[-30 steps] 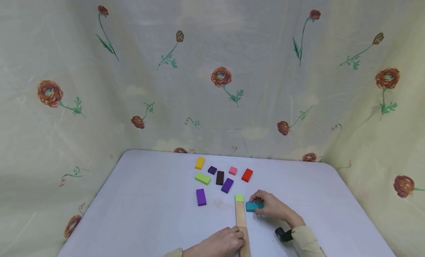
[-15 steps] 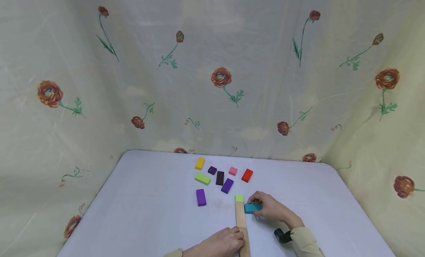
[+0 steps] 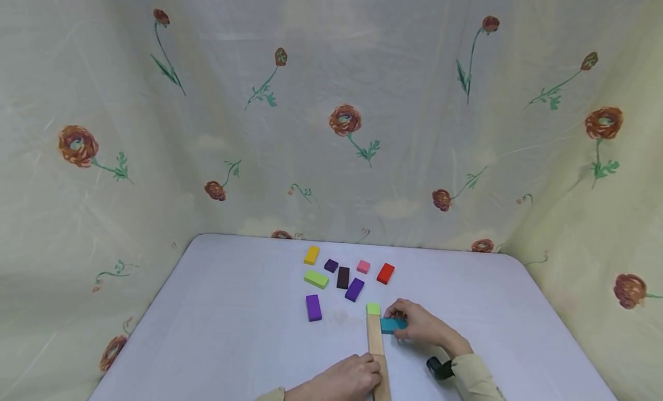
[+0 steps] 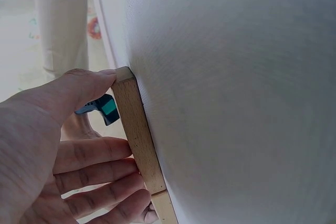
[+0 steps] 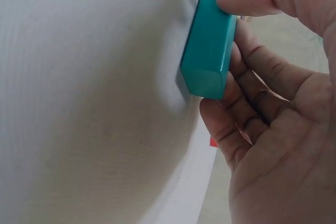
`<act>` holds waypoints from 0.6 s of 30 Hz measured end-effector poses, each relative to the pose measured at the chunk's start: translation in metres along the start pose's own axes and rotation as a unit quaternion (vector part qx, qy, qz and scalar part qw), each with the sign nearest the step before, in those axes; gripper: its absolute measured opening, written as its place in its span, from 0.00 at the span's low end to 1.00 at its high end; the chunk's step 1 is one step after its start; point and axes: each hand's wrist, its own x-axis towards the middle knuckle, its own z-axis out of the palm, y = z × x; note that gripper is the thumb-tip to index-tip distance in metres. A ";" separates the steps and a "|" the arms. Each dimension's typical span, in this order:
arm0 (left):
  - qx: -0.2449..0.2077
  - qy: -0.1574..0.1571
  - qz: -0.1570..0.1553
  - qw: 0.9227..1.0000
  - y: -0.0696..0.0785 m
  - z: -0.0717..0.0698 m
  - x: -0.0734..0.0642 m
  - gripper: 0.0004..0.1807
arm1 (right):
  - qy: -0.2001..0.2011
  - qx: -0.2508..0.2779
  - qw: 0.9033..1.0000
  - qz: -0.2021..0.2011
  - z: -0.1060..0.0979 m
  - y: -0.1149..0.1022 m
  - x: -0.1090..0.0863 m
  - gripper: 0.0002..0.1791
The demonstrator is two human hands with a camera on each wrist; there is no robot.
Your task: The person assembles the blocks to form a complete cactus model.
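Note:
Two plain wooden blocks lie end to end on the white table, the far one (image 3: 375, 335) and the near one (image 3: 383, 385). A small lime-green block (image 3: 373, 309) touches the row's far end. My left hand (image 3: 343, 379) holds the near wooden block (image 4: 139, 129); its thumb is at one end and the fingers lie against the side. With thumb and fingers, my right hand (image 3: 427, 327) grips a teal block (image 3: 391, 325). That block lies crosswise, its left end against the right side of the far wooden block. In the right wrist view, the thumb presses the teal block's (image 5: 210, 40) face.
Beyond the row lie several loose blocks: yellow (image 3: 312, 255), lime green (image 3: 316, 279), purple (image 3: 313, 308), violet (image 3: 354, 289), dark brown (image 3: 343, 277), dark purple (image 3: 331, 266), pink (image 3: 364, 266) and red (image 3: 385, 273). A flowered curtain (image 3: 404, 176) hangs behind the table.
My right hand has slid the teal block left and slightly nearer, until its end meets the wooden row. The left hand stays on the near wooden block.

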 end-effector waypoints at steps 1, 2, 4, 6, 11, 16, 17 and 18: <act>0.003 0.002 0.001 1.000 0.000 0.000 0.000 0.22 | 0.001 -0.002 1.000 -0.001 0.000 0.000 0.000 0.18; 0.004 0.007 0.002 1.000 0.001 -0.001 0.000 0.21 | 0.003 -0.004 1.000 -0.001 0.001 0.001 0.001 0.18; 0.011 0.011 0.005 1.000 0.001 -0.001 0.000 0.21 | 0.004 -0.007 1.000 -0.002 0.001 0.001 0.001 0.18; 0.011 0.011 0.004 1.000 0.000 -0.001 0.000 0.21 | 0.003 -0.006 1.000 -0.001 0.002 0.001 0.002 0.18; 0.016 0.011 0.004 1.000 0.000 -0.001 0.000 0.20 | 0.004 0.004 1.000 0.005 0.003 0.001 0.002 0.19; 0.022 0.010 0.005 1.000 0.000 -0.001 0.000 0.21 | 0.033 0.032 0.999 0.021 -0.003 0.001 0.000 0.23; 0.020 0.008 0.004 1.000 0.000 -0.001 0.000 0.21 | 0.045 0.038 0.998 0.025 -0.005 0.001 -0.001 0.23; 0.021 0.008 0.003 1.000 0.000 -0.001 0.000 0.21 | 0.058 0.044 0.997 0.027 -0.007 0.001 -0.001 0.24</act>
